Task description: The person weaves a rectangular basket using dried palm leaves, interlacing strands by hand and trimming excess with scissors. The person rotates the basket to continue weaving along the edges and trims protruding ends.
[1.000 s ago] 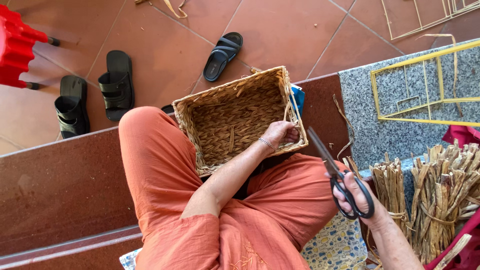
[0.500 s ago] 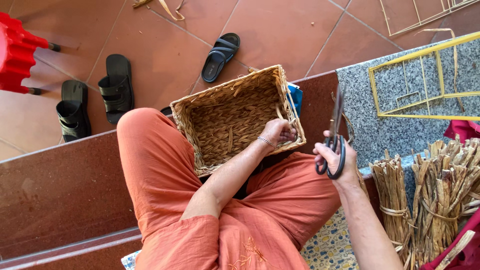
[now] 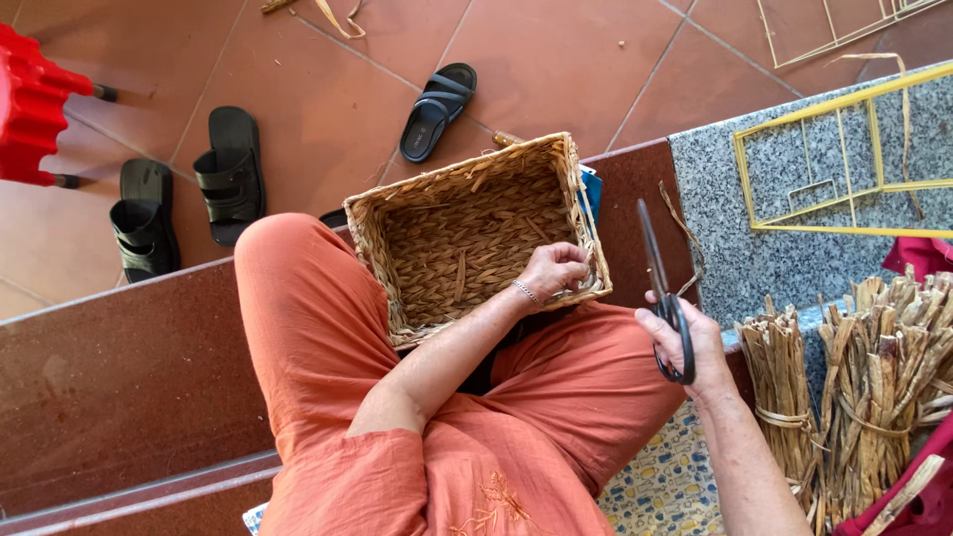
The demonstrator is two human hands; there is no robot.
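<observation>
While the woven basket (image 3: 467,238) rests on the person's lap, open side up, the left hand (image 3: 556,273) is curled closed over its near right rim. Just to the right, the right hand (image 3: 690,342) grips black scissors (image 3: 663,293), blades together and pointing away. Those blades sit close to the rim and the other hand's fingers; a careless snip could likely nick either. Nothing but loose fibre ends shows inside the basket. Bundled dried reeds (image 3: 854,387) lie further right.
</observation>
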